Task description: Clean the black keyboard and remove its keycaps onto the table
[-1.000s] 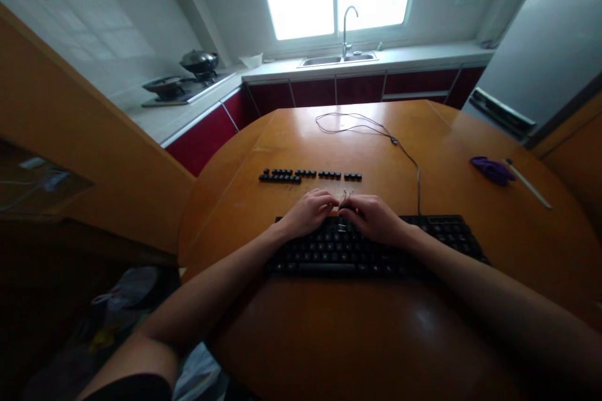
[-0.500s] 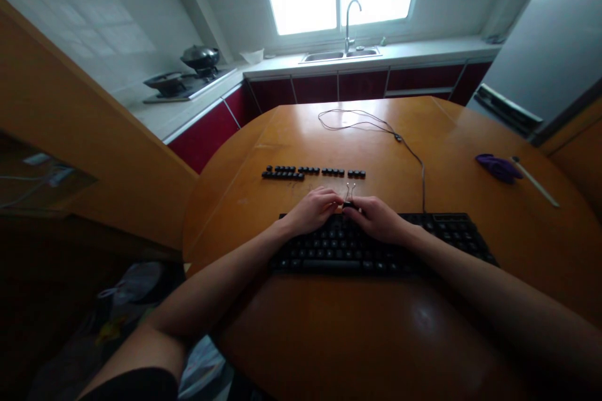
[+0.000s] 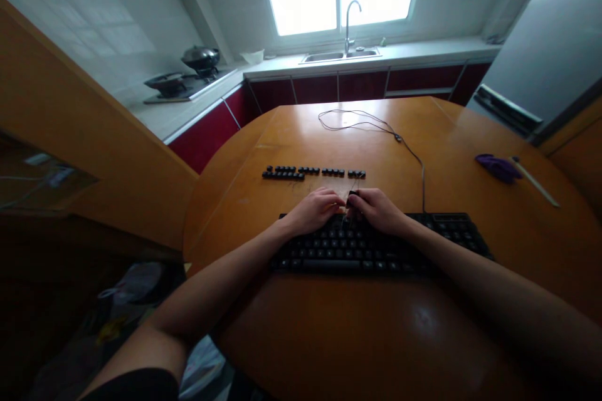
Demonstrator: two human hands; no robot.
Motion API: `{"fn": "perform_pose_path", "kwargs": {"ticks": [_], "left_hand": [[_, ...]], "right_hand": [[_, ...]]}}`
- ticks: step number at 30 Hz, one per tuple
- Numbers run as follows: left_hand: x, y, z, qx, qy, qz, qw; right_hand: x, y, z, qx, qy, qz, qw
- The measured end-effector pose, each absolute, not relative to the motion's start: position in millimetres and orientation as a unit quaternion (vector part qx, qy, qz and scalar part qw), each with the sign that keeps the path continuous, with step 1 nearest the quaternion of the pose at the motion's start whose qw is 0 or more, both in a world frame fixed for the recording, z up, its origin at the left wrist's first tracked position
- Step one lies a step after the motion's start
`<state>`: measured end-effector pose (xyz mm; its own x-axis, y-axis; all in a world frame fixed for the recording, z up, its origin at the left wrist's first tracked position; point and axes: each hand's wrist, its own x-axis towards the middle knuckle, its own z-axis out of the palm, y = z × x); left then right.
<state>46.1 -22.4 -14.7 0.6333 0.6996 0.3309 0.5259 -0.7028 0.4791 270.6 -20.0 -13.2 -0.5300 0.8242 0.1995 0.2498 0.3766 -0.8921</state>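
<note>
A black keyboard point(image 3: 338, 250) lies on the table in front of me. Above its top rows my right hand point(image 3: 379, 208) pinches a keycap puller point(image 3: 352, 197), with a dark handle and thin wire ends that stick out up and down. My left hand point(image 3: 316, 210) hovers over the keyboard's upper left part, its closed fingertips close to the puller; whatever they hold is hidden. Beyond my hands sit several removed black keycaps point(image 3: 285, 173) in short rows, with another group of keycaps point(image 3: 333, 171) to the right.
The keyboard cable point(image 3: 421, 169) runs back into a loop on the wooden table point(image 3: 301, 338). A purple cloth point(image 3: 498, 167) and a brush-like stick point(image 3: 536, 183) lie on the right. Behind are a sink point(image 3: 324, 57), a stove point(image 3: 188, 83) and a counter.
The keycap puller has tilted in my right hand, and wires now show below the handle as well as above. My left hand has barely moved.
</note>
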Motion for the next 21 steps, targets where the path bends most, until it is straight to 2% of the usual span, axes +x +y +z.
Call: {"fn": "perform_pose_path", "kwargs": {"ticks": [6,17,21], "left_hand": [[50,-29,-4,0.879,0.344,0.307,0.12],[57,-37,-1,0.898,0.325,0.293,0.052],[54,-35,-4,0.904,0.33,0.271,0.021]], "right_hand": [[272,-13,-16,-0.4,-0.657,0.433,0.469],[272,-22,-7,-0.378,-0.712,0.387,0.447],[270,-19,-12,-0.383,-0.701,0.404,0.445]]}}
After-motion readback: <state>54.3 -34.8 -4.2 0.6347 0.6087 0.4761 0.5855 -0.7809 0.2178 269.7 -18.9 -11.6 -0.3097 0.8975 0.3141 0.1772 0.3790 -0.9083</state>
